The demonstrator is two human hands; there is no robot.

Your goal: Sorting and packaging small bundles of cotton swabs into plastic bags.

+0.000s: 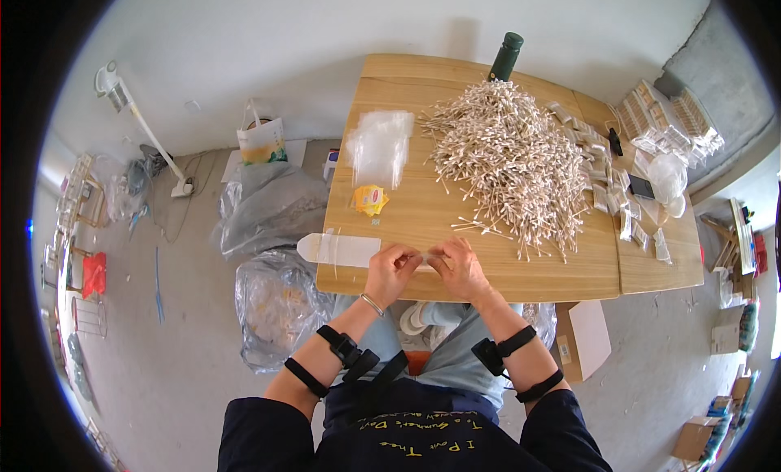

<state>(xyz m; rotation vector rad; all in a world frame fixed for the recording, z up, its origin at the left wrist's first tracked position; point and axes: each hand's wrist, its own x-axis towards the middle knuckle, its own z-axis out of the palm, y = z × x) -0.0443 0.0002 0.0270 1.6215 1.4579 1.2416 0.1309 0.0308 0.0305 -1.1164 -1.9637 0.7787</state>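
My left hand [394,270] and my right hand [459,269] meet above the near edge of the wooden table, fingertips pinched close together. Between them is a thin, clear plastic piece [425,261], mostly covered by the fingers; its exact shape cannot be made out. Just left of my left hand lies a white card strip [354,251] with a rounded end. A large heap of cotton swabs [508,163] spreads beyond my right hand. Farther back on the left are a stack of clear plastic bags [381,147] and some small yellow cards [370,200].
A dark green bottle [505,57] stands behind the heap. Small filled bags [625,204], a dark flat box [641,187] and stacked packs of swabs [651,118] occupy the right side. Beside the table's left edge, plastic sacks [281,309] lie on the floor; a cardboard box [582,342] sits below right.
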